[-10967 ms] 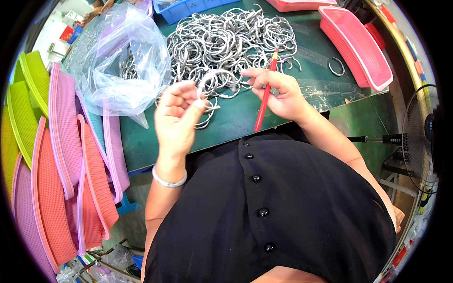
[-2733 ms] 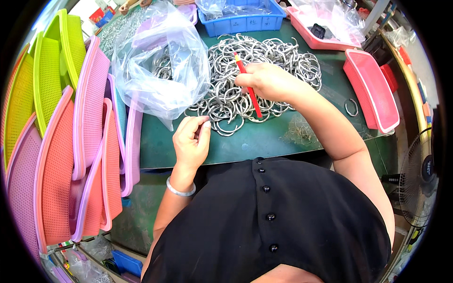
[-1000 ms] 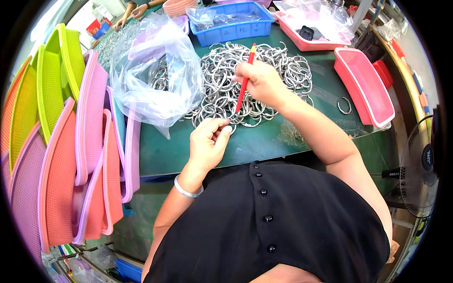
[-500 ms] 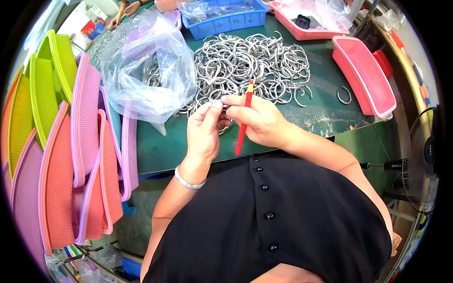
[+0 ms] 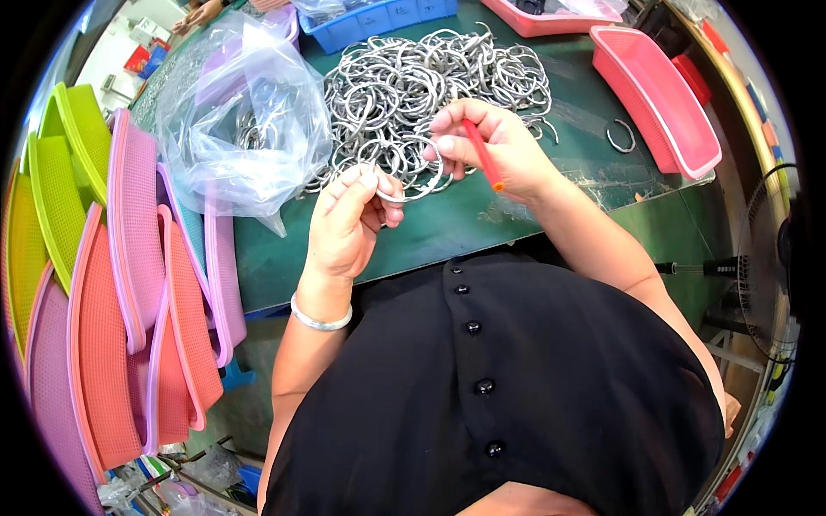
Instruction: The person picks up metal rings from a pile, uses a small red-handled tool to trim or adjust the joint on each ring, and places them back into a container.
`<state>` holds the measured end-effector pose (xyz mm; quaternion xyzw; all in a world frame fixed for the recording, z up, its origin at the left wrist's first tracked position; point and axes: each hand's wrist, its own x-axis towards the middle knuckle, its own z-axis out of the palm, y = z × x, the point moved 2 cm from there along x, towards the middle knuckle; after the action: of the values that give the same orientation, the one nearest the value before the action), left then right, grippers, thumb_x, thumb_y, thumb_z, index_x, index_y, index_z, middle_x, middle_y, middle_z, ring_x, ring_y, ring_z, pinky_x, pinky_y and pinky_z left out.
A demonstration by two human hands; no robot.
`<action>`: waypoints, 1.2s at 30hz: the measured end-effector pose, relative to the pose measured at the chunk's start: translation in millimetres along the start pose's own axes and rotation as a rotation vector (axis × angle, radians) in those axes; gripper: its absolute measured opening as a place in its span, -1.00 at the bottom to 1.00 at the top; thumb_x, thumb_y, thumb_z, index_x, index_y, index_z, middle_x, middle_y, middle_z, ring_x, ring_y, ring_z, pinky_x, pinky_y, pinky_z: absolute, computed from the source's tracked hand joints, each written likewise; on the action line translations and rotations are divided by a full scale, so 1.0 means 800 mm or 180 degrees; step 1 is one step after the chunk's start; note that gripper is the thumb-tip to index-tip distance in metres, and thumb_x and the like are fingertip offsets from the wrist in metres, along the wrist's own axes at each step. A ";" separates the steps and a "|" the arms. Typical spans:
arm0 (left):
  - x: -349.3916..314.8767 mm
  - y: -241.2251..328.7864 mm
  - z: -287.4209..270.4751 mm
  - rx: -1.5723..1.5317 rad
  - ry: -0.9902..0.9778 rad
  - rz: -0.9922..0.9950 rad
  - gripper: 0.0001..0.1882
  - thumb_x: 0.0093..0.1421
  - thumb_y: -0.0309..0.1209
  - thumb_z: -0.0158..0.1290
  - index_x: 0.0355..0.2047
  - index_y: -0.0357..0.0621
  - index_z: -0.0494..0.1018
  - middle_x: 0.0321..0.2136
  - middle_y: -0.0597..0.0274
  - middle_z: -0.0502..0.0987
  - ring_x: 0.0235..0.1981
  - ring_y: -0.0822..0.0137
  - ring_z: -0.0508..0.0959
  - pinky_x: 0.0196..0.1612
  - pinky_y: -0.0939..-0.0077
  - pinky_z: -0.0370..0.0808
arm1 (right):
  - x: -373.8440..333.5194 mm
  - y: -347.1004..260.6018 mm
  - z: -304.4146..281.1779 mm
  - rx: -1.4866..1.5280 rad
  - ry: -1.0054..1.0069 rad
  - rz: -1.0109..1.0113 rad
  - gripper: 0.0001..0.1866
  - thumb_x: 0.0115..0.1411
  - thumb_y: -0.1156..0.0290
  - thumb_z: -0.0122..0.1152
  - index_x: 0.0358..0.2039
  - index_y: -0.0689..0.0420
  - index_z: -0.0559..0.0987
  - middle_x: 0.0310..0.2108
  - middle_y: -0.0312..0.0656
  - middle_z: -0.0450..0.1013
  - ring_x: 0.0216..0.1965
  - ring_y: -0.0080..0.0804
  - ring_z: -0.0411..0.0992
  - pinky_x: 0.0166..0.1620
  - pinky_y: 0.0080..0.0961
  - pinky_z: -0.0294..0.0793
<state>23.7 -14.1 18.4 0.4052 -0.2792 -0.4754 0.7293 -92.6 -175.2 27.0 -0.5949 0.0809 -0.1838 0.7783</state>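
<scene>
Between the thumb and fingers of my left hand [image 5: 348,211] is a silver open bangle [image 5: 416,198], held at its left end over the table's near side. My right hand [image 5: 508,159] grips a slim red pencil [image 5: 483,156], which slants across the palm. The right thumb and fingertips are at the bangle's other side; whether they touch it I cannot tell. Just beyond both hands lies a tangled heap of similar silver bangles [image 5: 404,82]. A clear plastic bag [image 5: 284,146] with more bangles inside sits left of the heap.
Stacked green, purple and coral baskets [image 5: 107,344] crowd the left side. On the green table [image 5: 551,185], one loose bangle [image 5: 620,136] lies beside a pink basket [image 5: 658,103]. A blue crate [image 5: 379,24] stands at the back. A fan [image 5: 766,258] is at the right. Another person's hand [image 5: 205,12] shows far left.
My hands have moved apart, bringing the bangle's curve into view between them. The pencil has tilted from nearly upright to a slant. The whole view has shifted slightly.
</scene>
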 end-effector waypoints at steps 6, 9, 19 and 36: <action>0.001 -0.005 -0.009 0.0011 0.0148 0.0063 -0.76 0.27 -0.33 -0.13 -0.36 -0.23 0.44 -0.49 0.22 0.48 -0.53 0.46 0.44 -0.44 0.60 0.38 | -0.002 0.007 -0.002 0.0459 -0.0038 -0.0001 -0.84 0.10 0.51 0.18 -0.30 0.16 0.43 -0.44 -0.21 0.49 -0.51 -0.59 0.44 -0.47 -0.71 0.41; 0.000 -0.009 -0.005 -0.0021 0.0337 0.0168 -0.78 0.26 -0.36 -0.11 -0.28 -0.25 0.44 -0.47 0.25 0.49 -0.50 0.46 0.46 -0.41 0.62 0.39 | -0.003 0.011 0.000 0.0575 0.0080 -0.0149 -0.84 0.09 0.53 0.18 -0.31 0.18 0.42 -0.45 -0.19 0.49 -0.51 -0.57 0.44 -0.47 -0.70 0.42; -0.015 0.013 0.031 0.3035 0.0347 0.2021 -0.82 0.05 -0.63 0.06 -0.29 -0.35 0.47 -0.45 0.16 0.50 -0.46 0.40 0.49 -0.38 0.60 0.42 | -0.006 0.026 -0.004 0.0743 -0.0064 -0.0357 -0.84 0.14 0.59 0.08 -0.24 0.17 0.41 -0.30 -0.07 0.46 -0.40 -0.49 0.47 -0.33 -0.59 0.50; -0.022 0.023 0.043 0.4280 0.0162 0.3198 -0.70 -0.08 -0.68 0.13 -0.26 -0.32 0.49 -0.45 0.07 0.48 -0.47 0.19 0.49 -0.41 0.48 0.43 | -0.021 0.020 0.001 0.0207 -0.0092 -0.0893 -0.88 0.17 0.60 0.02 -0.26 0.22 0.43 -0.23 -0.10 0.47 -0.25 -0.44 0.48 -0.20 -0.58 0.49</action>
<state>-2.1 -5.4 51.4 0.5916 -0.6339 0.1829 0.4634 -104.4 -164.7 10.2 -0.5774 -0.0204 -0.2847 0.7650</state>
